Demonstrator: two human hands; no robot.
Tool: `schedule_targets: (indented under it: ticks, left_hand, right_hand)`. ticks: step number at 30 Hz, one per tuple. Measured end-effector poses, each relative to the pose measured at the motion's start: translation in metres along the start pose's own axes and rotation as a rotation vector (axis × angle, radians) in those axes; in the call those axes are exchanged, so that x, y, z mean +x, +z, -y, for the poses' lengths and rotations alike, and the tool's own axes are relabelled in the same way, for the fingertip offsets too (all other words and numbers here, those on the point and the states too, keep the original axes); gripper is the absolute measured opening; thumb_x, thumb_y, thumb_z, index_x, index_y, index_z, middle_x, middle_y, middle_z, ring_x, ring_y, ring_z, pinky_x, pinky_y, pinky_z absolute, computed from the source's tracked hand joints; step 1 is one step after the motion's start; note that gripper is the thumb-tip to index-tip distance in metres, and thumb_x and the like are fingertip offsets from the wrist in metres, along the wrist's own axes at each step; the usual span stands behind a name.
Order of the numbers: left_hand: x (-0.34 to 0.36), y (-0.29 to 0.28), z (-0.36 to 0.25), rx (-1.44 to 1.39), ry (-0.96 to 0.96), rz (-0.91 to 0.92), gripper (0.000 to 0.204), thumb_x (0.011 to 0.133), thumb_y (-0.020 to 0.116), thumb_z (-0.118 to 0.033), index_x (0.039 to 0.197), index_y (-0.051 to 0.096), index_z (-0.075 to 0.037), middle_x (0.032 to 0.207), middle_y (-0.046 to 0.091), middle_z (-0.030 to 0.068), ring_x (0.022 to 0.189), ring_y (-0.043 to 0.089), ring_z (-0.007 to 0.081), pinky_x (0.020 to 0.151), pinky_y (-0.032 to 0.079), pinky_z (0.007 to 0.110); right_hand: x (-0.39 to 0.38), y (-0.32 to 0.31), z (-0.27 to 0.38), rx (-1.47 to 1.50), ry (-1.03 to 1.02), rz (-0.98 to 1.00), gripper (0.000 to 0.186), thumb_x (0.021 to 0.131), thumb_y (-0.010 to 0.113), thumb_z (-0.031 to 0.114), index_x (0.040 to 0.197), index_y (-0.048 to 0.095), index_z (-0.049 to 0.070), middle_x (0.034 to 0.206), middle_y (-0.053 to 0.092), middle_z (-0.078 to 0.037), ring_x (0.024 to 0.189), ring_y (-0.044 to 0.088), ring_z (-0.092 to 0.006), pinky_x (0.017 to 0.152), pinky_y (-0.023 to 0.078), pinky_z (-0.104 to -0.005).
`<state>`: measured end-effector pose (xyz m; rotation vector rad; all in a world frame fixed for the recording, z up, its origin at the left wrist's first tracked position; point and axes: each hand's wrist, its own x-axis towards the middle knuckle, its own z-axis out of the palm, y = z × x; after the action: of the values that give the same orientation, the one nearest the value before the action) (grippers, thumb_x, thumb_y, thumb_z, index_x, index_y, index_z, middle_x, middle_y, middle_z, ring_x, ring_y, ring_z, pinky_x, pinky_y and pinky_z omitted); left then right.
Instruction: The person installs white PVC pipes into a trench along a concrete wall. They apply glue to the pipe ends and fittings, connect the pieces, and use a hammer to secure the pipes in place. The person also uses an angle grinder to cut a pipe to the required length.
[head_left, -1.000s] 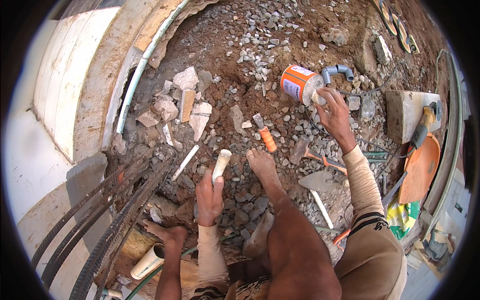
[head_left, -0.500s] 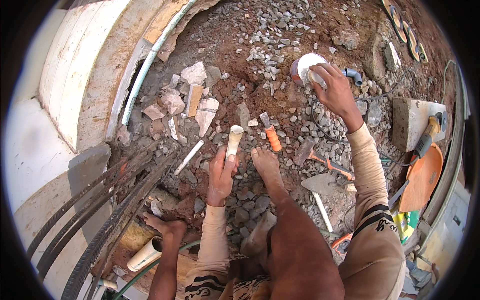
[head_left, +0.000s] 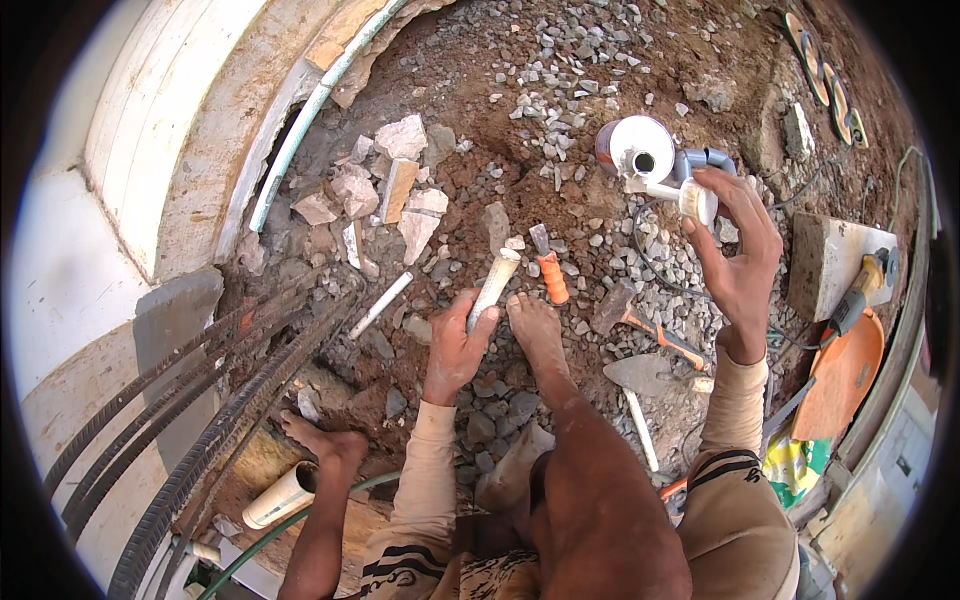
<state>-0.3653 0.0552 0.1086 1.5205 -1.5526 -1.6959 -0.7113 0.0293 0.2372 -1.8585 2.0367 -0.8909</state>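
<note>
My left hand (head_left: 458, 345) is closed around a short whitish pipe piece (head_left: 492, 290), its end tilted up and away from me. In my right hand (head_left: 740, 250) the fingers grip a white screw cap (head_left: 697, 202), with a pale applicator stem (head_left: 660, 190) pointing left from it. Just beyond the stem stands a round can (head_left: 640, 140) with a white top and an uncovered dark hole. A grey pipe elbow (head_left: 705, 160) lies beside the can. Between my hands, near my bare foot (head_left: 535, 330), rests an orange-handled chisel (head_left: 552, 278).
A hammer (head_left: 640, 318), a trowel (head_left: 645, 373) and thin white pipes lie on the rubble. Thick steel bars (head_left: 210, 470) rise at left beside a wall (head_left: 75, 280). At right are a concrete block (head_left: 835, 255), a power tool (head_left: 855, 295) with a cable, and an orange basin (head_left: 845, 380).
My right hand has drawn the cap and applicator out of the can and moved toward me and right. The pipe piece in my left hand now leans further right.
</note>
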Motion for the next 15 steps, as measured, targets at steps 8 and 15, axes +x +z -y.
schedule_targets:
  ticks: [8, 15]
  left_hand:
    - [-0.034, -0.022, -0.011, 0.163, 0.210, -0.160, 0.040, 0.106, 0.063, -0.032, 0.126, 0.064, 0.003, 0.103, 0.071, 0.0236, 0.094, 0.070, 0.0431, 0.085, 0.053, 0.045]
    - [-0.141, -0.057, 0.005, -0.132, 0.020, -0.498, 0.042, 0.107, 0.063, -0.034, 0.127, 0.064, 0.002, 0.093, 0.073, 0.0186, 0.084, 0.073, 0.0344, 0.077, 0.055, 0.043]
  right_hand:
    - [-0.009, 0.059, 0.078, 0.619, 0.078, 0.340, 0.041, 0.086, 0.080, 0.004, 0.126, 0.072, -0.002, 0.128, 0.069, -0.011, 0.118, 0.066, -0.0207, 0.101, 0.054, -0.0344]
    - [0.016, 0.072, 0.173, 0.655, -0.094, 0.616, 0.039, 0.093, 0.078, 0.006, 0.130, 0.066, 0.000, 0.120, 0.070, -0.010, 0.104, 0.068, -0.0160, 0.090, 0.057, -0.0327]
